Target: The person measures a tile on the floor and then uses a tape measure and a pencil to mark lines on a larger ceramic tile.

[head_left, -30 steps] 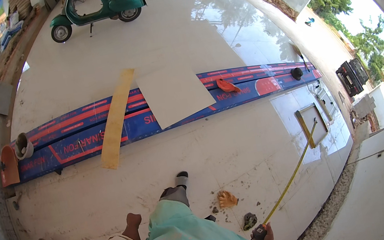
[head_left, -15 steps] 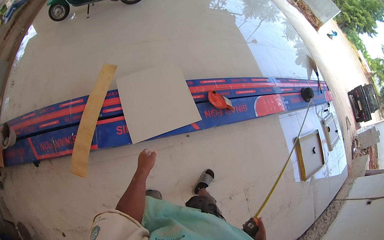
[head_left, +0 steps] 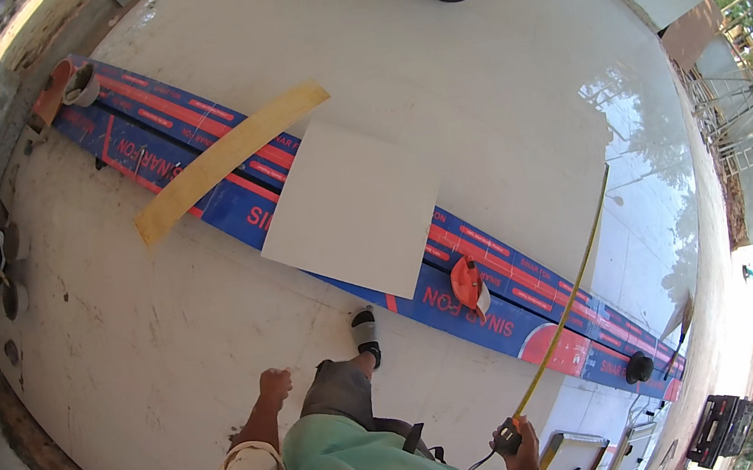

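Pale floor (head_left: 147, 353) spreads around the person I'm watching. Low at their right side, a tape measure (head_left: 507, 437) sits in the right hand (head_left: 526, 441), fingers closed about its case; its yellow blade (head_left: 564, 311) reaches out over the long blue-and-red boxes (head_left: 229, 218). Their left hand (head_left: 275, 383) is loosely curled, apparently empty. I'd say a steady wrist and an unkinked blade matter most. Across the boxes lie a white panel (head_left: 352, 209) and a tan strip (head_left: 234, 159).

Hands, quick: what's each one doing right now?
Left hand: looks loosely closed, nothing visible in it.
Right hand: closed around a tape measure, its blade extended.
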The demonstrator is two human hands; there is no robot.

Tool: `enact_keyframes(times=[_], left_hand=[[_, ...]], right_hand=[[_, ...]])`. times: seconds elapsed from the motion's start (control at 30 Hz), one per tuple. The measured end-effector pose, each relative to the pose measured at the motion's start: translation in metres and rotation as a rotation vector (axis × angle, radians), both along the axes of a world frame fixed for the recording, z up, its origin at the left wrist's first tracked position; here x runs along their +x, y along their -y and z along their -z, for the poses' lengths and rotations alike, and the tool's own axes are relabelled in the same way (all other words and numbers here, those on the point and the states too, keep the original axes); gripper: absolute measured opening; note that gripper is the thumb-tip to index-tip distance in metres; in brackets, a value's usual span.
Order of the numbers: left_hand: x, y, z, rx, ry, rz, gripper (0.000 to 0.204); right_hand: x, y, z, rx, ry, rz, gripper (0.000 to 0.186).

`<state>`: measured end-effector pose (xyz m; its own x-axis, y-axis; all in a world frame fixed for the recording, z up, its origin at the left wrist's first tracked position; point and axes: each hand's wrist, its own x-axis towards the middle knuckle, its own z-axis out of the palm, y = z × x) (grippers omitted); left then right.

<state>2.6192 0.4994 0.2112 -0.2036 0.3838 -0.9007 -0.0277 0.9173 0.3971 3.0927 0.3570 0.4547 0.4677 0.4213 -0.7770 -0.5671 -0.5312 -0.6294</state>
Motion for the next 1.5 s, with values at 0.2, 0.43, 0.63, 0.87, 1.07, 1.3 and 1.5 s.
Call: enact_keyframes(times=[0.2, 0.43, 0.63, 0.87, 1.07, 1.3, 1.5], left_hand=[[0.086, 0.000, 0.079, 0.114, -0.157, 0.135, 0.027], [0.154, -0.048, 0.136, 0.201, -0.189, 0.236, 0.043], [0.176, -0.095, 0.241, 0.176, -0.174, 0.009, 0.041], [0.225, -0.177, 0.289, 0.375, -0.196, 0.123, 0.049], [0.224, -0.246, 0.211, 0.551, -0.145, 0.382, 0.048], [0.189, -0.211, 0.191, 0.793, -0.254, 0.090, 0.065], [0.176, -0.163, 0.162, 0.686, -0.396, -0.414, 0.057]], right_hand=[[0.056, -0.111, 0.044, -0.025, -0.077, -0.209, 0.036], [0.086, -0.208, 0.130, -0.050, -0.120, -0.413, 0.037], [0.102, -0.274, 0.290, -0.008, -0.019, -0.548, 0.039], [0.063, -0.356, 0.433, 0.145, 0.005, -0.455, 0.037], [-0.028, -0.410, 0.470, 0.401, -0.143, -0.548, 0.036], [-0.114, -0.374, 0.482, 0.612, -0.411, -0.929, 0.039], [-0.109, -0.280, 0.490, 0.739, -0.372, -1.482, 0.037]])
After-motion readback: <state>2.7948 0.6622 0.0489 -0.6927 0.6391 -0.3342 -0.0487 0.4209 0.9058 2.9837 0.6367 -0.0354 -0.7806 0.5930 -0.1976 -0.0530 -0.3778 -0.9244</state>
